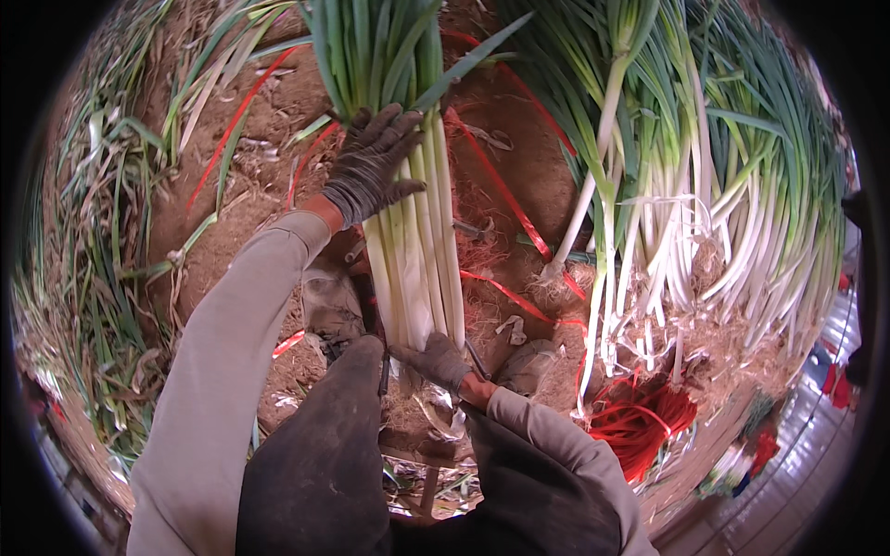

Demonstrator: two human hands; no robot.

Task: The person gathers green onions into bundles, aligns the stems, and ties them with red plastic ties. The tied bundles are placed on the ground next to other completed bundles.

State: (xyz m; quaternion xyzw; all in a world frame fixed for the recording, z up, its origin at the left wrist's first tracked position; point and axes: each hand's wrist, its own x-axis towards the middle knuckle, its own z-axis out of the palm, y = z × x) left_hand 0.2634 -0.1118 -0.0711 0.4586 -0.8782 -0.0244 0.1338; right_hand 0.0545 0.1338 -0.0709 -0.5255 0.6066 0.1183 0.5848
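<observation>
A bundle of long green onions (417,250) stands before me between my knees, green leaves away from me and white root ends near me. My left hand (375,160), in a dark work glove, lies across the bundle where the leaves begin, its fingers spread. Low on the white stalks, my gloved right hand (438,363) rests against the root ends, its fingers partly hidden; whether it grips them I cannot tell. Red plastic ribbons (504,184) run over the soil on both sides of the bundle.
A large pile of green onions (737,208) lies at the right, roots towards me. Near it is a heap of red ribbons (643,424). Stripped leaves (104,278) cover the left side. Bare soil (229,174) shows between, with shoes (334,302) beside the bundle.
</observation>
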